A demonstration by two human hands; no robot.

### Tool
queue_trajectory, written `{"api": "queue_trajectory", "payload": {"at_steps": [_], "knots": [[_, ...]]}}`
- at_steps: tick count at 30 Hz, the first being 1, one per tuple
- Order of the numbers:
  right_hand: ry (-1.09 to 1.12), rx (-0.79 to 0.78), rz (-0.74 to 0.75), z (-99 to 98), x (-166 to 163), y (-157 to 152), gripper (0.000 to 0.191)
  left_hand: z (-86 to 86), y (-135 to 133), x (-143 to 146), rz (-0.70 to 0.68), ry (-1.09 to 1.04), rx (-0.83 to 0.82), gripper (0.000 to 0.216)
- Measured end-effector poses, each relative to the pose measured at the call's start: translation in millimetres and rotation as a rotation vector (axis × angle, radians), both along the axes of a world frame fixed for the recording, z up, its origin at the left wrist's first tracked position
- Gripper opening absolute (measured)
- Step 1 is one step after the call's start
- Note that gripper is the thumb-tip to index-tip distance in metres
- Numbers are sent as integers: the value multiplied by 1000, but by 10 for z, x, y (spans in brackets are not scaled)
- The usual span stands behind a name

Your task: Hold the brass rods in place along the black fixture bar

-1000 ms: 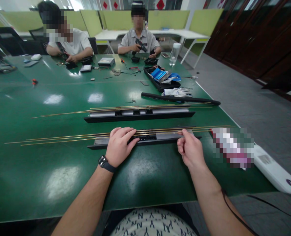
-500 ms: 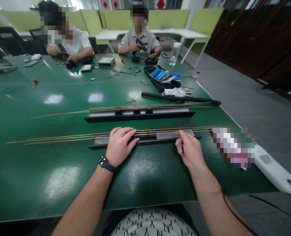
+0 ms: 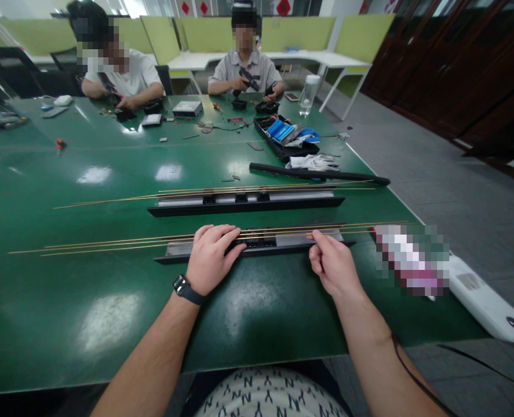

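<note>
A long black and grey rail [image 3: 283, 242] lies across the green table [image 3: 109, 289] in front of me, with thin brass rods [image 3: 109, 242] along its top. My left hand [image 3: 212, 258] rests flat on the rail's left part, fingers stretched over the rods. My right hand [image 3: 332, 263] is closed in a pinch on a brass rod near the rail's right end. A black watch sits on my left wrist.
A second rail [image 3: 245, 202] with brass rods lies farther back, and a black bar [image 3: 317, 174] behind it. A black tray [image 3: 283, 139] holds blue parts. Two people work at the far end. A white device [image 3: 482, 301] lies at the right edge.
My right hand has slid a little to the left along the rod. The left hand has stayed in place.
</note>
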State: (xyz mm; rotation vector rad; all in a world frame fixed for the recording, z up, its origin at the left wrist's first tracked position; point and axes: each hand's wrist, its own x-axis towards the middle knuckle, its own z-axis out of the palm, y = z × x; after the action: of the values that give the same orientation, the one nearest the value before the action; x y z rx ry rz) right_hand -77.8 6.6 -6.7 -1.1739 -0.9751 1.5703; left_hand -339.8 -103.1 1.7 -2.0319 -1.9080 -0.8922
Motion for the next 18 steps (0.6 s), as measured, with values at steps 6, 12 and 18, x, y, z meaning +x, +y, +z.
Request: {"api": "queue_trajectory", "payload": {"at_steps": [6, 12, 18], "knots": [[-7, -12, -89, 2, 12, 14, 34, 0, 3, 2, 3, 0, -9, 30], [-13, 6, -179, 17, 19, 23, 32, 16, -2, 5, 0, -10, -8, 29], [-13, 11, -209, 26, 22, 15, 33, 10, -4, 3, -2, -9, -13, 29]]}}
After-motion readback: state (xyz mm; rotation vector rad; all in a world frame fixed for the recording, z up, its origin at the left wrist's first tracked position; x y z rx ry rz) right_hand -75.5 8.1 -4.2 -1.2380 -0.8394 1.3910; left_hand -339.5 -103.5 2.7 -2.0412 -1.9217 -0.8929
